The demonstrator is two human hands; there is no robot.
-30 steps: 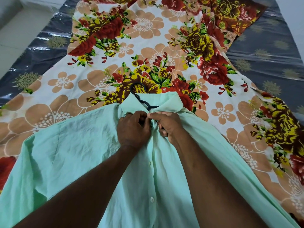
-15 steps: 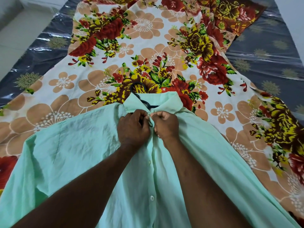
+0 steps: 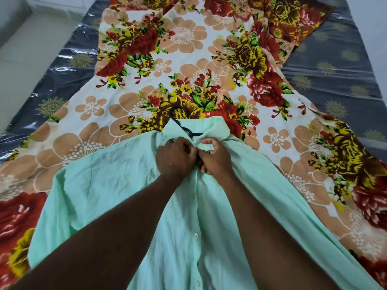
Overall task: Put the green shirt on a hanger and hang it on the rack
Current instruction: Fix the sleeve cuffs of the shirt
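Mint-green cloth, the green shirt [image 3: 117,185] lies front-up on the flowered bedsheet [image 3: 188,38], its long axis running from the collar straight toward the person. The black hanger [image 3: 178,118] hook juts just beyond that collar. Left hand [image 3: 176,160] and right hand [image 3: 215,158], equally near, each keep a tight grip pinching the placket at the top button, knuckles touching.

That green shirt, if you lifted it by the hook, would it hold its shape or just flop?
Probably flop: the green shirt lies wrinkled and folds softly where the left hand and right hand pinch it. It looks thin, so likely light. The hanger inside should keep the shoulders spread.
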